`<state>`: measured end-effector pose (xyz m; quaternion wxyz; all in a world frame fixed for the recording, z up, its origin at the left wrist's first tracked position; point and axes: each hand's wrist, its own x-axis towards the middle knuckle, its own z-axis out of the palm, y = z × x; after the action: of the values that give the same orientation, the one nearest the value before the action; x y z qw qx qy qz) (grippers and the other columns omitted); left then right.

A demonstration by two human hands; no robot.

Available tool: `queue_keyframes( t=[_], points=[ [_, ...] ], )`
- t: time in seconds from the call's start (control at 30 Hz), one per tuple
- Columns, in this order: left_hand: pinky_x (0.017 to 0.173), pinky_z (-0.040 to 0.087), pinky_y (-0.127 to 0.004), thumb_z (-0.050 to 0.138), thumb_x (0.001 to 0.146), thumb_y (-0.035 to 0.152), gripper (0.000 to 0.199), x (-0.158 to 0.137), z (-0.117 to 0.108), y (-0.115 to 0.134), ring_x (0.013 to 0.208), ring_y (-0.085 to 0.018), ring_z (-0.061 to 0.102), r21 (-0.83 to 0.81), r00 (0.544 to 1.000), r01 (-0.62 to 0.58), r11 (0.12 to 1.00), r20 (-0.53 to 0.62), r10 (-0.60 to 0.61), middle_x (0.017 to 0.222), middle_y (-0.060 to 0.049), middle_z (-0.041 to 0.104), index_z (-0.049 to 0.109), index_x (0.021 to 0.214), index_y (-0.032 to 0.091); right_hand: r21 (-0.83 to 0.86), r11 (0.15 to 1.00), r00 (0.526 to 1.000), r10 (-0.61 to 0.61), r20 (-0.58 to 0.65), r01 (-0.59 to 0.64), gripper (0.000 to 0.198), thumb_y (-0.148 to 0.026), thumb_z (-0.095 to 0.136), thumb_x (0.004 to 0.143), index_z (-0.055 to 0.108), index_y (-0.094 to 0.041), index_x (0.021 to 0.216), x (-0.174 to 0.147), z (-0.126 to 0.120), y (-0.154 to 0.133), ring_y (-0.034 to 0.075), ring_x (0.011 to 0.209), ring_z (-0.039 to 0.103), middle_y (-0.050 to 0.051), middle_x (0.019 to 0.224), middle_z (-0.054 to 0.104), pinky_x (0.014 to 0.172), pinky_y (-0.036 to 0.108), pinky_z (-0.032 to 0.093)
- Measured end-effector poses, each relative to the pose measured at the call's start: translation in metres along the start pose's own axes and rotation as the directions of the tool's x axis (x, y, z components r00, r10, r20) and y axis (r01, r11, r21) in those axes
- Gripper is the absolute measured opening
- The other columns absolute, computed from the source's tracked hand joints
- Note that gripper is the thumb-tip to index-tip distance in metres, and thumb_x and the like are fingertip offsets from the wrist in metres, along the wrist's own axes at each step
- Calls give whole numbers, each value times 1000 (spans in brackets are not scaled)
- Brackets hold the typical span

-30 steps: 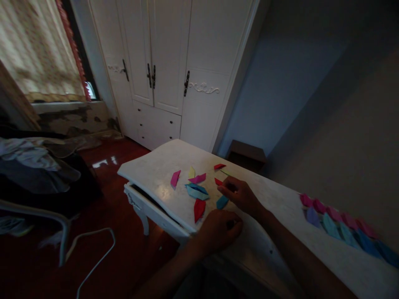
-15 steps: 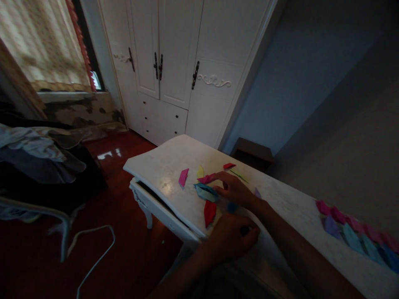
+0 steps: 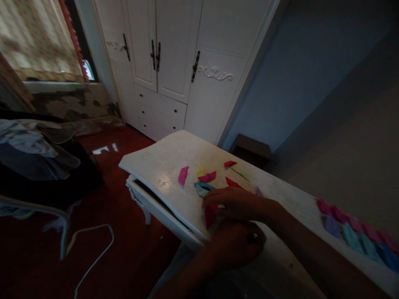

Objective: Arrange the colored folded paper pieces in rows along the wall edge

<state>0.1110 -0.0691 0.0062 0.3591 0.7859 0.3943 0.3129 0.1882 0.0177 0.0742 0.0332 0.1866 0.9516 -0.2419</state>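
Note:
My right hand [image 3: 237, 201] reaches over the table, its thumb and fingers closing on a red folded paper boat [image 3: 210, 216] near the front edge. Just below it, my left hand [image 3: 238, 243] is closed with curled fingers; whatever may be in it is hidden. A blue paper boat [image 3: 203, 189] lies beyond my right fingertips, with a dark pink paper boat [image 3: 207, 177] and a yellow folded paper [image 3: 200, 169] behind it. Another red folded paper [image 3: 233, 182] shows partly behind my right hand. A pink folded paper [image 3: 183, 175] lies to the left.
The white table [image 3: 156, 160] has a slightly open drawer [image 3: 158, 203]. Near its far edge lie a red folded paper [image 3: 230, 163] and a green one [image 3: 240, 173]. Rows of coloured paper boats [image 3: 352, 236] stand at right. A chair with clothes [image 3: 28, 141] is at left.
My right hand has left the dark pink boat, which now lies behind the blue one, and has come nearer to the red boat. My left hand stays closed, slightly shifted right.

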Motion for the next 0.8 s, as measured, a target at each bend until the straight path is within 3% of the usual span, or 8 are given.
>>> queue_keyframes(
  t=[0.27,0.57,0.7,0.8],
  points=[
    [63,44,-26,50,88,28,28,0,2,-3,71,-18,66,-25,998,3,1000,58,-1,85,-6,75,74,98,17,-50,998,998,34,50,-31,40,-4,64,81,65,-24,116,4,1,-3,18,99,63,4,115,64,86,29,46],
    [63,43,-27,49,90,29,29,0,4,-2,66,-17,61,50,999,-5,999,37,3,79,-5,73,73,86,15,12,999,998,44,-36,-43,18,-9,63,85,69,-21,97,-2,8,-3,15,89,62,2,98,64,77,27,46],
    [60,40,-26,50,90,29,28,1,3,-3,62,-15,60,57,1000,-15,998,10,15,74,-3,72,73,81,15,83,996,979,34,-199,-17,11,-15,62,88,69,-20,94,-10,9,-2,14,87,61,3,95,64,78,26,46],
    [58,39,-25,52,89,27,25,3,2,-3,60,-14,60,34,999,-40,999,3,40,72,-2,72,74,82,17,128,992,920,55,-387,-6,11,-28,61,91,70,-21,93,-28,6,0,14,80,60,3,87,66,72,27,46]
  ],
)
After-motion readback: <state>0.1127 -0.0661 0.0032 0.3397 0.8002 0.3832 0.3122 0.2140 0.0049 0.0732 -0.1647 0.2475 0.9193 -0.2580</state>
